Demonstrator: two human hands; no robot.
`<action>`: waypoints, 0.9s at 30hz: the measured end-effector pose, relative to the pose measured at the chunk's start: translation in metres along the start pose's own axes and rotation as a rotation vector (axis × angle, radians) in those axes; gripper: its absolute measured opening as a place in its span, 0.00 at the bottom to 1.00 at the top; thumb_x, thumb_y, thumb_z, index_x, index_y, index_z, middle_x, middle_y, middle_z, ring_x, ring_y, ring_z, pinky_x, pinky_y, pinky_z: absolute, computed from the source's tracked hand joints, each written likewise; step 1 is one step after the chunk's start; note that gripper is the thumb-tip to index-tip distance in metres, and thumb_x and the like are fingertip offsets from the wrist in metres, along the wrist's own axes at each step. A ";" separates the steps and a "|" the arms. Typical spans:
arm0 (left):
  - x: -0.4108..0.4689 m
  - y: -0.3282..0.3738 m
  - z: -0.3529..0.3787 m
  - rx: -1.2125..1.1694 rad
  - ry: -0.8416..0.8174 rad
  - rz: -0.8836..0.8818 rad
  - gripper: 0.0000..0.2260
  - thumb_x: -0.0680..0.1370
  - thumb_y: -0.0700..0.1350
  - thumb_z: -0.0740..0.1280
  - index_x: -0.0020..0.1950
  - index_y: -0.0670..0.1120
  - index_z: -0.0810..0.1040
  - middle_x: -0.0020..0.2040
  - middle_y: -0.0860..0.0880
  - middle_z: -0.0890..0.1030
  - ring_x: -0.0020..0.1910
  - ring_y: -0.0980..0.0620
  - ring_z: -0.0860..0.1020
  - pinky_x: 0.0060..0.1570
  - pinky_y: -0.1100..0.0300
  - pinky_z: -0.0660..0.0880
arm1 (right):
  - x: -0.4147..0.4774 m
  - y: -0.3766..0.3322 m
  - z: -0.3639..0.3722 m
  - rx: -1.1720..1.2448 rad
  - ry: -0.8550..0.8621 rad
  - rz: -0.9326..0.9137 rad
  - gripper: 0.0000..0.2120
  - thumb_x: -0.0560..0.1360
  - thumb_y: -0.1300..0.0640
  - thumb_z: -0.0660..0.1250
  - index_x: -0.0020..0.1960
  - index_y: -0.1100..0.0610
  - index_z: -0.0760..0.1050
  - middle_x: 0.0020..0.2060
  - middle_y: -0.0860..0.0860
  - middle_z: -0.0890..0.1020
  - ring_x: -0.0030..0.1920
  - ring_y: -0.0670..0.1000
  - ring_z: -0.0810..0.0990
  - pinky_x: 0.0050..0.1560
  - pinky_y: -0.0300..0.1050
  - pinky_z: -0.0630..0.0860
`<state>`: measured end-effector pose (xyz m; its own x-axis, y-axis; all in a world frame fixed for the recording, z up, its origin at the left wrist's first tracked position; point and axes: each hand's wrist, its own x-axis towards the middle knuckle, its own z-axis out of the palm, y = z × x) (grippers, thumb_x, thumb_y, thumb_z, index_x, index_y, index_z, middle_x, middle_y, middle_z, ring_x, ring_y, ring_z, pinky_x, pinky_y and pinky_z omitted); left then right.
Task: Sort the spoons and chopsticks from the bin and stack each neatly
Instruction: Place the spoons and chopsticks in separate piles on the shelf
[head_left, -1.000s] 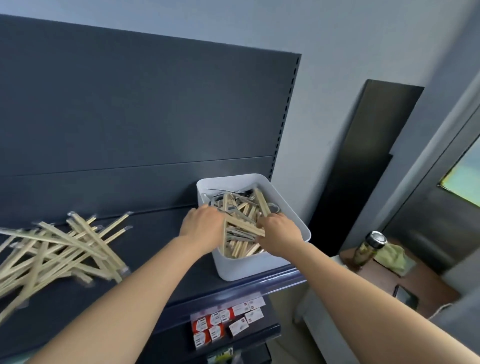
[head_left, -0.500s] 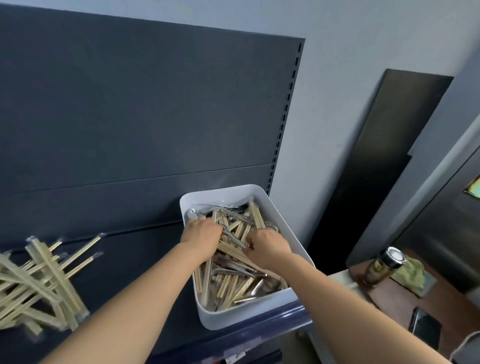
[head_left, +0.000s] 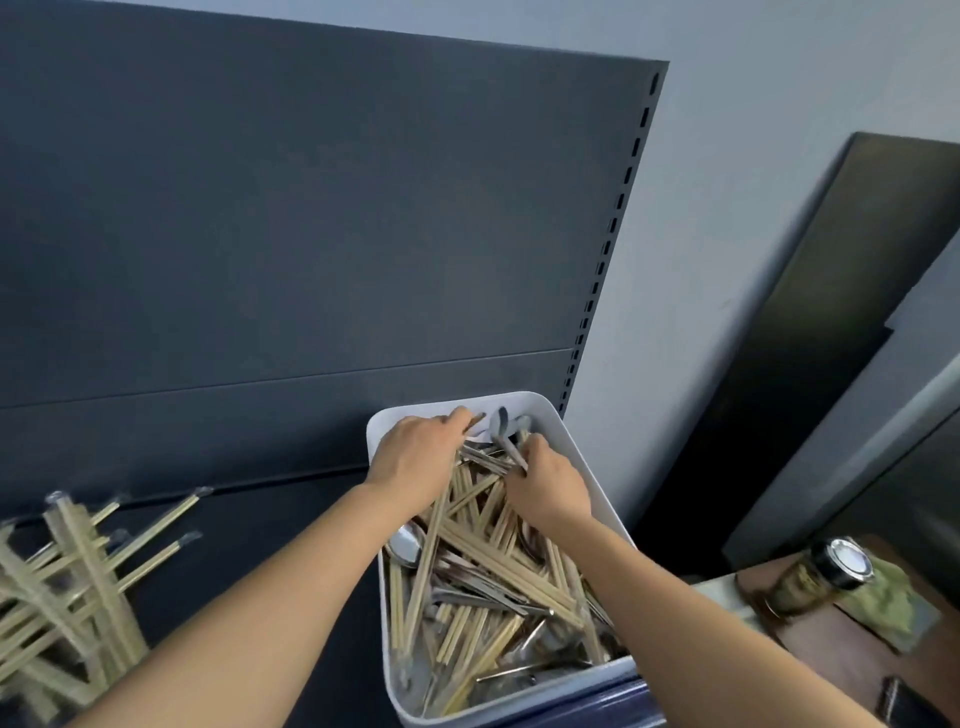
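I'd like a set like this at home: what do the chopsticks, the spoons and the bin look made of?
Chopsticks: pale tan and matt, with squared sticks, so probably bamboo or wood. Spoons: grey and mirror-bright, with sharp highlights on the bowl, so likely polished steel. Bin: smooth, even white with rounded corners, most likely moulded plastic.

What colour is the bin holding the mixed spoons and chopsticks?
White, plain and unpatterned; the bin shows best in the head view.
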<state>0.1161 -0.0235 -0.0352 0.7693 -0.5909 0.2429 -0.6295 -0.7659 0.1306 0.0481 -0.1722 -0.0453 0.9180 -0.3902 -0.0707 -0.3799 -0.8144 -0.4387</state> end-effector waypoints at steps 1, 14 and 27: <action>0.004 0.002 0.000 -0.045 0.009 0.002 0.06 0.83 0.45 0.54 0.56 0.46 0.68 0.47 0.47 0.79 0.44 0.42 0.76 0.38 0.51 0.70 | 0.004 0.002 -0.003 -0.002 0.018 0.018 0.08 0.77 0.58 0.57 0.56 0.56 0.67 0.50 0.53 0.80 0.48 0.58 0.78 0.41 0.46 0.70; 0.042 0.026 0.050 0.094 -0.304 -0.115 0.14 0.77 0.42 0.61 0.61 0.51 0.78 0.56 0.45 0.79 0.55 0.40 0.79 0.49 0.52 0.75 | 0.024 0.019 -0.002 -0.148 -0.071 0.006 0.17 0.76 0.57 0.59 0.65 0.57 0.69 0.55 0.54 0.81 0.56 0.58 0.79 0.43 0.45 0.70; 0.032 0.009 0.001 -0.046 -0.202 -0.195 0.09 0.78 0.50 0.63 0.43 0.47 0.77 0.45 0.50 0.79 0.49 0.45 0.78 0.42 0.56 0.71 | 0.030 0.014 -0.010 -0.129 -0.102 -0.004 0.11 0.76 0.58 0.61 0.56 0.56 0.77 0.49 0.53 0.82 0.49 0.57 0.80 0.38 0.43 0.70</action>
<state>0.1349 -0.0497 -0.0272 0.8797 -0.4754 0.0134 -0.4681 -0.8607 0.2002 0.0689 -0.1999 -0.0443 0.9238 -0.3464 -0.1632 -0.3817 -0.8668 -0.3209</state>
